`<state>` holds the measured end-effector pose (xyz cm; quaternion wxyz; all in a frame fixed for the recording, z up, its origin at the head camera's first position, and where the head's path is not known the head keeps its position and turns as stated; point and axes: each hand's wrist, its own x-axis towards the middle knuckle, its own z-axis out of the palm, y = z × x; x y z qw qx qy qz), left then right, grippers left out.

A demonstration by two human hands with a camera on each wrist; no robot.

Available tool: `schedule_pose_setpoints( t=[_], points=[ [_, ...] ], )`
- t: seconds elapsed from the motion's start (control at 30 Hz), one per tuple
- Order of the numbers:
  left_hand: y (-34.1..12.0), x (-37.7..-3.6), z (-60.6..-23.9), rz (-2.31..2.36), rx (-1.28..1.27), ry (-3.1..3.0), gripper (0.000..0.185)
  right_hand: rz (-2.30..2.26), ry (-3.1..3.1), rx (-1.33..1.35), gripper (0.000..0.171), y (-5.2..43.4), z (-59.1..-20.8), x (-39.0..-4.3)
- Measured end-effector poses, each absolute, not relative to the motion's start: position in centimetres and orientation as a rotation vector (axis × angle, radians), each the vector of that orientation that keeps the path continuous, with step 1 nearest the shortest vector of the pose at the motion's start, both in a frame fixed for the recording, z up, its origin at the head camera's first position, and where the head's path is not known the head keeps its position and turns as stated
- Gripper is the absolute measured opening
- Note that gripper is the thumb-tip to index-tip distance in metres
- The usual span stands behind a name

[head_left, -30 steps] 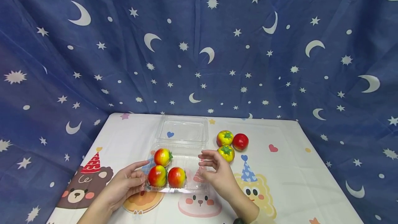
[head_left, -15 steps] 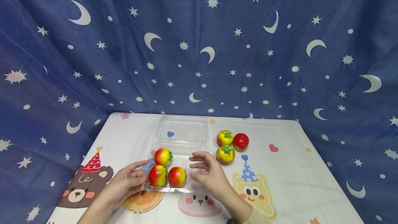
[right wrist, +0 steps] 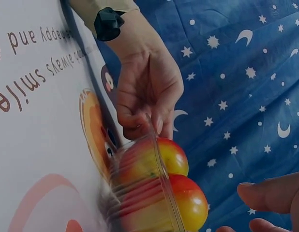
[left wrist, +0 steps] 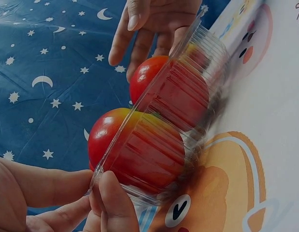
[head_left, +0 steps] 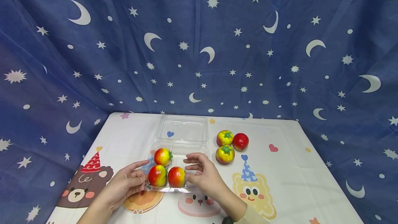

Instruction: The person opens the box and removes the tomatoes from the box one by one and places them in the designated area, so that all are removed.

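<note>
The clear plastic box [head_left: 174, 168] lies open on the table [head_left: 295, 182], three tomatoes [head_left: 176, 177] inside — three more [head_left: 225, 154] just right of it. The left hand [head_left: 124, 182] pinches the box's left rim; the right hand [head_left: 203, 175], fingers relaxed, hovers over its empty right half. The box looks thin, light and flexible — best held at the stiffer rim.

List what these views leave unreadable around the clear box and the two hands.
- Right hand, head view: contact with the tomato can't be told.
- Right-wrist view: frame edge cuts off the right hand.
- Clear box, head view: near-right corner hidden behind the right hand.
- Left hand, left-wrist view: only fingertips pinching the rim show.
</note>
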<state>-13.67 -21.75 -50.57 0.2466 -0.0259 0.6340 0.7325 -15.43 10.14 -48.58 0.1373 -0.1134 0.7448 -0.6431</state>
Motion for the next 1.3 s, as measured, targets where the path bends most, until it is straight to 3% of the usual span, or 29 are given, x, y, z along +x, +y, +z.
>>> schedule_pose_setpoints(
  t=[0.63, 1.3],
  points=[
    [-21.8, -13.7, -50.6, 1.998, -0.08, 1.725, 0.081, -1.774, 2.189, -0.404, 0.054, 8.8, -48.8, -15.4],
    [-21.8, -13.8, -50.8, 1.991, -0.064, 1.742, 0.082, -1.617, 2.314, -0.364, 0.062, 7.8, -48.7, -16.0]
  ],
)
